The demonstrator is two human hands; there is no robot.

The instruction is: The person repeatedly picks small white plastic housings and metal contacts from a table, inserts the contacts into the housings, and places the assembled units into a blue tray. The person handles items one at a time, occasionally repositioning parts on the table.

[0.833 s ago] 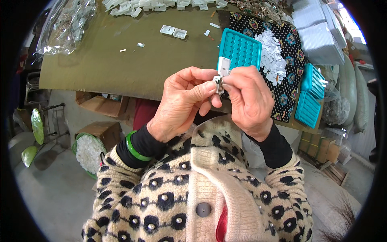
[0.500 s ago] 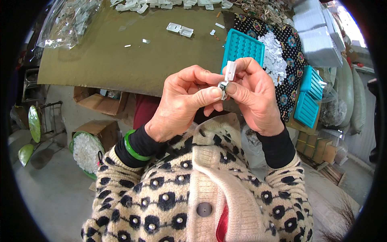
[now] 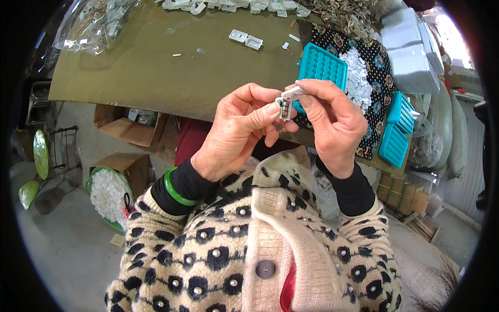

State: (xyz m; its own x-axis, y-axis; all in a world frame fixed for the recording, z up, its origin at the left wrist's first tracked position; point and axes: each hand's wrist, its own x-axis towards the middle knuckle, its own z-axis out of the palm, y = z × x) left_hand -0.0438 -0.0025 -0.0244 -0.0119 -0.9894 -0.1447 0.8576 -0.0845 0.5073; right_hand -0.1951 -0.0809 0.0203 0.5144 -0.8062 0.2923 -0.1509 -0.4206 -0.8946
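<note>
Just above the near edge of the table, I hold a small white hinged plastic case with its lid up. Inside its body sit a few small metallic pieces, too small to name surely. My left hand pinches the body between thumb and fingers. My right hand grips the raised lid between thumb and forefinger. Behind my right hand stands a teal tray with rows of round hollows. Another open white case lies on the table beyond my hands.
White plastic cases are heaped at the table's far edge. Right of the tray, white slips lie on a patterned cloth. More teal trays and white stacks stand at right. A green-rimmed basket sits at lower left.
The case has turned so that its inside shows, and its lid has tipped over to the right. My right forefinger now lies across the lid. The view has shifted slightly.
</note>
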